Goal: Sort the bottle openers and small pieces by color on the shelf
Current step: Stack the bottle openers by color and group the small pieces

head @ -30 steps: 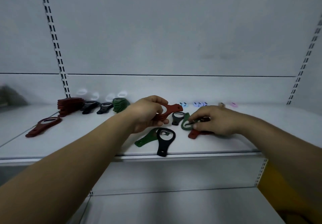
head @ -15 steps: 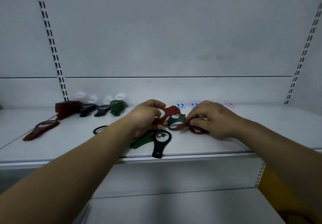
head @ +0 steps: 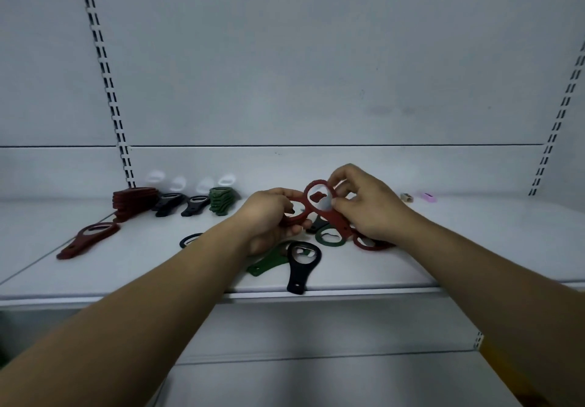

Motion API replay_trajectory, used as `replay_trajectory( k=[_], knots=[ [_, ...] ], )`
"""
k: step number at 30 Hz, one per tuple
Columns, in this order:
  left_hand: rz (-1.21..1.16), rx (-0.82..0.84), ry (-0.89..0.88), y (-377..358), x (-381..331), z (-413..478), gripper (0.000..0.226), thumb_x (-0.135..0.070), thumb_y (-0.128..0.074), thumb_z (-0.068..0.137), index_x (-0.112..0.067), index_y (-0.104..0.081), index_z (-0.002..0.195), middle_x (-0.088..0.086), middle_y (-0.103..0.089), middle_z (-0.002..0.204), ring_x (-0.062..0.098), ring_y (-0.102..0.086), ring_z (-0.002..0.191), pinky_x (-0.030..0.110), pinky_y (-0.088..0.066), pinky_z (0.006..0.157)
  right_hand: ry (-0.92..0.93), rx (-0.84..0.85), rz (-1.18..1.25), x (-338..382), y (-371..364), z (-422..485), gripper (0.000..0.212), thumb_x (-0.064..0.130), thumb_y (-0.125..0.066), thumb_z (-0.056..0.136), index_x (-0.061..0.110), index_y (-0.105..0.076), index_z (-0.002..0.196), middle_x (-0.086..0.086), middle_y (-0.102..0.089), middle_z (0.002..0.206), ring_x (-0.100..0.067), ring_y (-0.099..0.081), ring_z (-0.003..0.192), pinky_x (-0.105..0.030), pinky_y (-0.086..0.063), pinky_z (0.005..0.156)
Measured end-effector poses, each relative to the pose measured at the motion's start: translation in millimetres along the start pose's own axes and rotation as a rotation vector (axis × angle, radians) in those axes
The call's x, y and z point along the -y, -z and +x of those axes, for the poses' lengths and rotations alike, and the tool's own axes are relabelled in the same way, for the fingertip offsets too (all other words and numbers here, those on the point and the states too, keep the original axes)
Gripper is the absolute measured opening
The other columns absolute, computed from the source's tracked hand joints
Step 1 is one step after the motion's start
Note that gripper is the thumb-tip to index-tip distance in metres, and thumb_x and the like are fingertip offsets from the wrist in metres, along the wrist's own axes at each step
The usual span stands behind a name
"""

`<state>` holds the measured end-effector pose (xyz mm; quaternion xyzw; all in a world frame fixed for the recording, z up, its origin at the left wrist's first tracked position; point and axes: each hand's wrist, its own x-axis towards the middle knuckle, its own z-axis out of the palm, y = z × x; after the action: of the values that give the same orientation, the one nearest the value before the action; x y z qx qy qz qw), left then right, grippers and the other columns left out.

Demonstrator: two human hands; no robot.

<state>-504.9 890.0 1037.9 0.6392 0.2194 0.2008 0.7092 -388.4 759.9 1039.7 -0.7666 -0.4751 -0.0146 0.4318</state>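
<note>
While left hand (head: pixel 269 220) and right hand (head: pixel 367 207) pinch red openers (head: pixel 308 199), red stack (head: pixel 134 201) and green stack (head: pixel 221 201) stand sorted. A mixed pile (head: pixel 297 277) is left.

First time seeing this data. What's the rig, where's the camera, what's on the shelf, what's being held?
There is no machine here. A person works with bare hands, and the one picture comes from a wide-angle camera on their head, looking forward and down. That is why both forearms reach in from below.

The right hand pinches the ring of a red bottle opener, held above the white shelf. The left hand grips another red opener.

Sorted groups sit at the back left: a red stack, black openers and a green stack. A lone red opener lies nearer the front. Unsorted openers lie under the hands, with one black opener at the front edge. Small pieces sit at the back right.
</note>
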Motion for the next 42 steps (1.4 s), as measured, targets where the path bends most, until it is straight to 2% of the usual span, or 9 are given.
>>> replay_trajectory(
  k=[5,12,17,21,26,30,33,38,42],
  knots=[
    [0.090,0.047,-0.018,-3.3,4.7,3.5,0.027,-0.029,-0.044,0.101,-0.005,-0.059,0.103,0.009,-0.061,0.081,0.021,-0.062,0.064,0.021,-0.046,0.046,0.055,0.025,-0.154,0.1,-6.3,8.8,0.021,0.018,-0.054,0.094,0.029,-0.060,0.111,0.013,-0.061,0.094,-0.008,-0.058,0.085,-0.019,-0.045,0.072],
    [0.119,0.060,-0.074,-2.2,7.4,4.1,0.025,0.000,-0.040,0.097,-0.014,-0.053,0.113,0.013,-0.063,0.090,0.024,-0.063,0.063,0.022,-0.046,0.046,0.039,-0.093,-0.208,-5.8,3.0,10.1,0.021,0.023,-0.055,0.095,0.021,-0.064,0.113,0.011,-0.060,0.104,-0.007,-0.052,0.094,-0.018,-0.037,0.078],
    [0.110,-0.001,-0.044,-3.3,4.9,5.8,0.026,0.001,-0.033,0.096,-0.011,-0.056,0.100,0.015,-0.063,0.086,0.024,-0.063,0.061,0.019,-0.044,0.041,-0.265,0.382,-0.628,-18.6,30.9,2.4,0.039,0.035,-0.063,0.086,0.023,-0.062,0.123,0.003,-0.057,0.122,-0.015,-0.050,0.101,-0.023,-0.041,0.077],
    [0.119,0.017,-0.058,-4.2,7.4,7.8,0.006,-0.011,-0.048,0.098,-0.010,-0.054,0.099,0.012,-0.061,0.085,0.020,-0.063,0.061,0.018,-0.044,0.041,-0.175,0.343,-0.628,-21.3,26.7,1.5,0.031,0.033,-0.060,0.088,0.028,-0.066,0.119,0.007,-0.056,0.109,-0.010,-0.047,0.092,-0.013,-0.031,0.059],
    [0.134,0.013,-0.083,-0.8,9.2,10.0,0.011,-0.002,-0.048,0.096,-0.012,-0.054,0.099,0.012,-0.063,0.092,0.020,-0.063,0.062,0.018,-0.046,0.043,-0.048,0.279,-0.681,-26.4,26.9,-0.9,0.027,0.025,-0.053,0.094,0.025,-0.066,0.118,0.003,-0.061,0.120,-0.013,-0.051,0.101,-0.020,-0.037,0.080],
    [0.140,-0.018,-0.135,-1.1,11.1,10.9,0.018,-0.001,-0.042,0.098,-0.011,-0.056,0.104,0.011,-0.059,0.097,0.020,-0.063,0.064,0.019,-0.048,0.045,0.017,0.101,-0.565,-20.9,28.0,-2.0,0.026,0.022,-0.049,0.096,0.022,-0.066,0.115,0.003,-0.064,0.113,-0.015,-0.055,0.103,-0.027,-0.043,0.086],
    [0.173,-0.059,-0.153,-0.8,12.5,11.5,0.019,-0.001,-0.041,0.098,-0.012,-0.056,0.098,0.008,-0.059,0.095,0.020,-0.063,0.066,0.020,-0.050,0.048,0.001,-0.024,-0.314,-13.9,26.5,-0.8,0.021,0.018,-0.050,0.096,0.023,-0.067,0.106,0.012,-0.063,0.095,-0.005,-0.055,0.086,-0.011,-0.039,0.069],
    [0.182,-0.015,-0.151,-4.0,10.8,6.9,0.017,-0.017,-0.045,0.100,-0.008,-0.059,0.100,0.010,-0.061,0.089,0.021,-0.060,0.061,0.028,-0.053,0.058,-0.075,0.022,0.008,-4.8,5.3,2.9,0.016,0.019,-0.056,0.095,0.028,-0.069,0.099,0.006,-0.068,0.090,-0.016,-0.066,0.080,-0.028,-0.056,0.067],
    [0.222,0.077,-0.154,-3.1,13.5,7.3,0.009,-0.020,-0.057,0.094,-0.011,-0.058,0.096,0.011,-0.060,0.084,0.025,-0.058,0.059,0.032,-0.052,0.059,-0.025,0.033,-0.040,-3.5,-12.4,6.7,0.015,0.022,-0.061,0.091,0.025,-0.071,0.102,0.009,-0.066,0.090,-0.008,-0.061,0.082,-0.014,-0.041,0.066]
  ],
)
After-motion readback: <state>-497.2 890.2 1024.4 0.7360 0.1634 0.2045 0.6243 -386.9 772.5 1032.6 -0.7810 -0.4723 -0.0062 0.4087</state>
